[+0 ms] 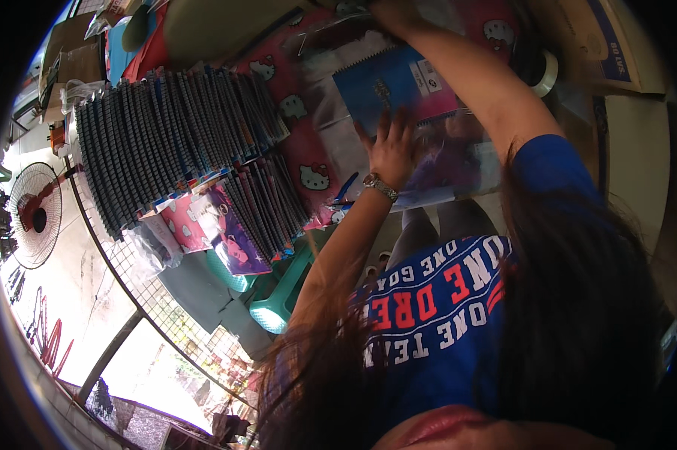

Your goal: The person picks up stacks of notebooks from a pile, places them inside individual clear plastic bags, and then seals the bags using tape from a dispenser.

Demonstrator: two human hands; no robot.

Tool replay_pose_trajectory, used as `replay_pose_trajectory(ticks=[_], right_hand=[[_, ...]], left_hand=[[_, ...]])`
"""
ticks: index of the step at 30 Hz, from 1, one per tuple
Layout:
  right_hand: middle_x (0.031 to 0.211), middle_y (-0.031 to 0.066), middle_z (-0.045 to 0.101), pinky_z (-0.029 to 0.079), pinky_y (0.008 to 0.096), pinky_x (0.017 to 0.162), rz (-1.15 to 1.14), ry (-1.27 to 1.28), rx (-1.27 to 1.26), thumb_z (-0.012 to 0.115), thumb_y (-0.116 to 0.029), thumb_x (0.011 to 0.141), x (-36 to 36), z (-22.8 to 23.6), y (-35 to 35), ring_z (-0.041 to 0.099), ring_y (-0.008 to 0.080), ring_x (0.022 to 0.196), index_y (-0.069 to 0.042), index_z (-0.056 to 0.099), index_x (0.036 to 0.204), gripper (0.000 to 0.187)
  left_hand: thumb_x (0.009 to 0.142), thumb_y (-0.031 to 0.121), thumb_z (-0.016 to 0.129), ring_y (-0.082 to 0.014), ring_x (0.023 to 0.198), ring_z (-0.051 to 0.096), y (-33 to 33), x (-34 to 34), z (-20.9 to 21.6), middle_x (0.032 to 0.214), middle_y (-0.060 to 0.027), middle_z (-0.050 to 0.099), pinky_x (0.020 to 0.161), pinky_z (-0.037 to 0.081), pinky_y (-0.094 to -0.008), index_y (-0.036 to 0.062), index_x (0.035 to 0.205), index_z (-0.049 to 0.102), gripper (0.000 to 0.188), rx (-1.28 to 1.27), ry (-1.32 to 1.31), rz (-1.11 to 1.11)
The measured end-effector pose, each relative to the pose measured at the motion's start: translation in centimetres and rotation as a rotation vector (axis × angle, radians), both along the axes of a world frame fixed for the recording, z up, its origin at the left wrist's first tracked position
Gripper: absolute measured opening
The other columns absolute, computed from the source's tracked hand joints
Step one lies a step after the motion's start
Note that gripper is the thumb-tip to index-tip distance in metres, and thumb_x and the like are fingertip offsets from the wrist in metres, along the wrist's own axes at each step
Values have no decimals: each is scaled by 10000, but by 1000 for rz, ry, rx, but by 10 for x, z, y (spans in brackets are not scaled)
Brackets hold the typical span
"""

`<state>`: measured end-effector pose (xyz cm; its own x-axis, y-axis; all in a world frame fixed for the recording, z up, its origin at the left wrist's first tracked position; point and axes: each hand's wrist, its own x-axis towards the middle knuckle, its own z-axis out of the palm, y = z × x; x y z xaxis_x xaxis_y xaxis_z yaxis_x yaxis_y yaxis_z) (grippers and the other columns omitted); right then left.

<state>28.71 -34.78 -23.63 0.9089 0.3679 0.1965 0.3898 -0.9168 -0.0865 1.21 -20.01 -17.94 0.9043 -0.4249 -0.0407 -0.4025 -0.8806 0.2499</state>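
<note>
The left hand (395,146) is loosely spread with fingers extended, laid at the near edge of a spiral notebook (365,82); nothing is grasped by it. The notebook is best steadied by light, even pressure from these fingers, kept off the coil so that the wire is not bent. It is surrounded by clear plastic (346,161), spread on the counter (293,139) with its pink cartoon-cat cover; whether the notebook is on or inside the plastic cannot be told. The plastic should be kept smooth and clear of the coil's ends, where it could be snagged. Beyond the notebook, the right hand (391,13) is blurred and partly cut off, so its grip cannot be told.

The notebook's cover is blue, turned to pink at the near right corner, with a white label at its right. Dark coil teeth are seen along the far edge; a similar toothed edge is seen at the near right. To the notebook's left, spiral-bound books (143,142) are stacked in dense rows; farther left, a fan (37,217) is seen.
</note>
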Motion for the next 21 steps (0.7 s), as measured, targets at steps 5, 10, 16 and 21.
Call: replay_pose_trajectory(ticks=[5, 10, 16, 21], right_hand=[[1113, 131, 644, 328, 534, 1006, 126, -41, 95, 534, -157, 783, -14, 19, -13, 576, 288, 1100, -45, 676, 1011, 291], [1091, 98, 631, 376, 492, 975, 124, -28, 39, 581, -142, 804, -104, 109, -31, 552, 248, 1117, -69, 626, 1067, 277], [987, -38, 611, 323, 473, 987, -126, -170, 41, 520, -171, 842, -195, 48, -14, 487, 134, 1124, -173, 607, 965, 151], [961, -54, 602, 315, 448, 994, -152, -258, 174, 494, -170, 853, -207, 38, 0, 490, 122, 1084, -177, 581, 976, 152]], left_hand=[[814, 295, 614, -304, 1231, 433, -3, 9, 5, 1341, -35, 472, 1022, 166, -708, 202, 1279, 505, 486, 11, -5, 0], [757, 207, 624, -309, 1091, 510, 6, 53, -13, 1228, -93, 523, 1007, 250, -658, 167, 1223, 536, 476, -68, -72, 142], [741, 390, 648, -341, 1341, 303, -14, 131, 33, 1431, -86, 381, 1054, 154, -664, 211, 1324, 492, 629, 319, -205, -37], [738, 503, 636, -324, 1367, 288, 47, 214, 25, 1429, -61, 410, 1056, 167, -644, 254, 1353, 475, 682, 443, -138, -337]])
